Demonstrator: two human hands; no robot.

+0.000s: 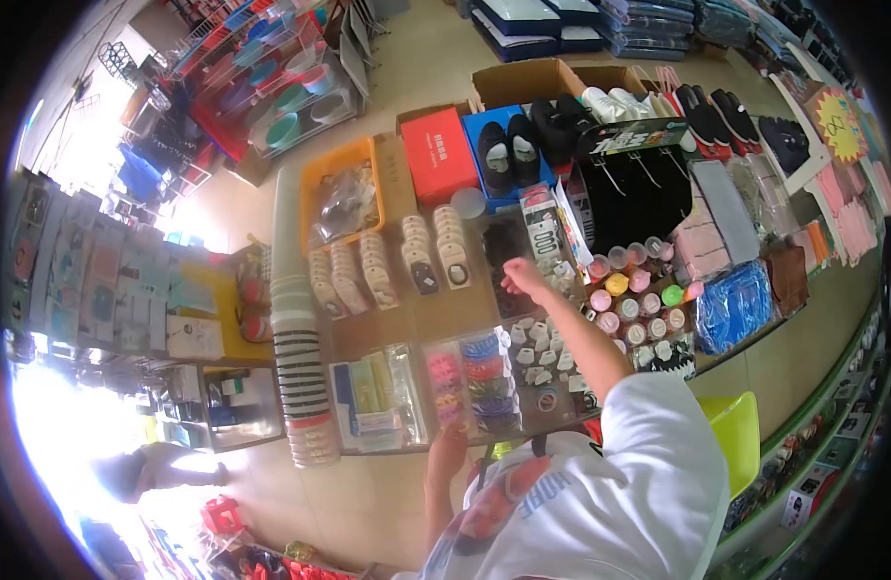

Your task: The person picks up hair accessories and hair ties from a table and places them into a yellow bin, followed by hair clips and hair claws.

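Observation:
My right hand (524, 278) is stretched over the display table, above a dark compartment between the carded items (452, 261) and the hair accessories on cards (542, 227). Its fingers are curled together, and anything between them is too small to make out. Small white pieces (537, 353) lie in rows just below that hand. Down at the table's near edge is my left hand (448, 449), beside the pink packets (445, 382) and the coloured bands (489, 377). Its fingers point up towards the packets, but their grip is unclear.
An orange basket (315, 208) of clear packets, a red box (438, 155) and black shoes (509, 150) stand at the back. Stacked cups (296, 358) line the left edge. Small colourful jars (639, 307) and a blue package (733, 307) are at the right, near a yellow-green chair (733, 440).

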